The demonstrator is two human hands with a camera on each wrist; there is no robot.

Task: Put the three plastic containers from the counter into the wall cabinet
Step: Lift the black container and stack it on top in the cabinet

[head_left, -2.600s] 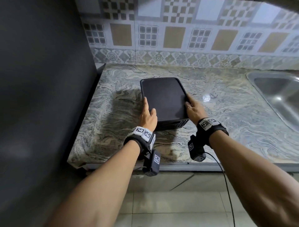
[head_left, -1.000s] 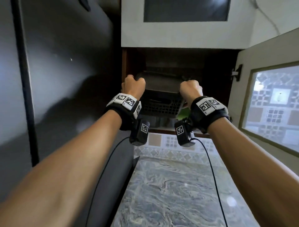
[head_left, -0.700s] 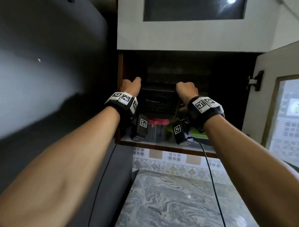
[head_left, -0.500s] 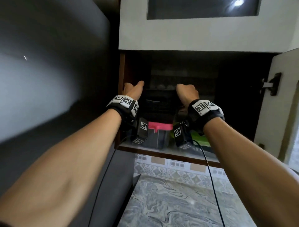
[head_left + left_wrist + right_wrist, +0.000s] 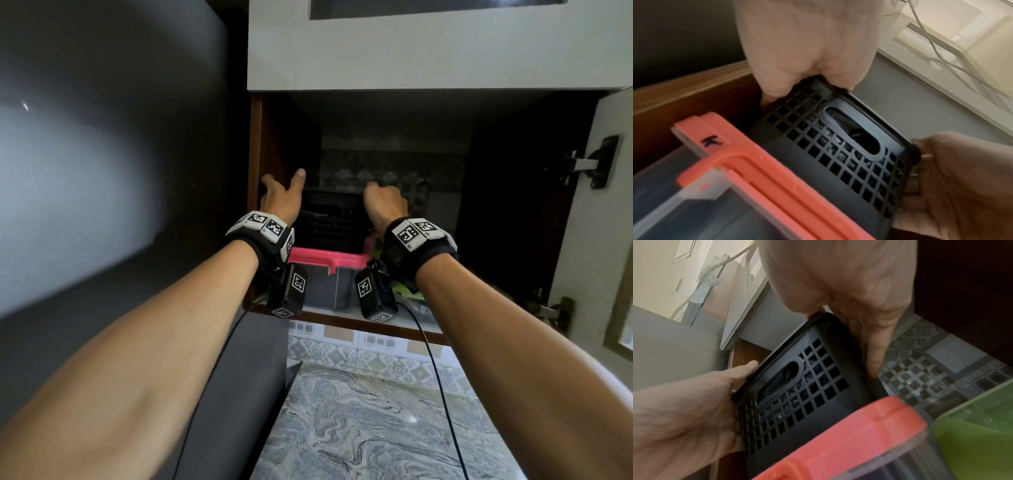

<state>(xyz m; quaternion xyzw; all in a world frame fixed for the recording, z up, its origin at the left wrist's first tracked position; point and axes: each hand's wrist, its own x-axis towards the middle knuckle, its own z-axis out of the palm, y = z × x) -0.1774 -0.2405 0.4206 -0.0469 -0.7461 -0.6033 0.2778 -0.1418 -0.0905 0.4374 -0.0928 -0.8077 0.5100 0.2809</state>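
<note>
**Black lattice container seated on the red-lidded container in the wall cabinet**

The wall cabinet (image 5: 383, 318) stands open, its door (image 5: 596, 240) swung out to the right of the opening. Inside, on the cabinet shelf, a clear container with a red lid (image 5: 327, 259) sits at the left front. A green-lidded container (image 5: 978, 434) lies just beside it, on its right.

The black lattice container (image 5: 838, 146) rests on top of the red lid, toward the rear of the cabinet. Its front wall is a square grid with one oval handle slot. Whether its base lies flat on the red lid cannot be told.

The left hand (image 5: 279, 200) is at the left end of the black container. In the left wrist view, its fingers are curled down over the top rim and clamp it; in the head view, the thumb points up, apart from the fingers.

The right hand (image 5: 385, 204) is at the right end of the same container. In the right wrist view, its fingers lie together along the right side wall and press against it, with the thumb at the top rim.

Below the cabinet lies the marble counter (image 5: 359, 428).
</note>
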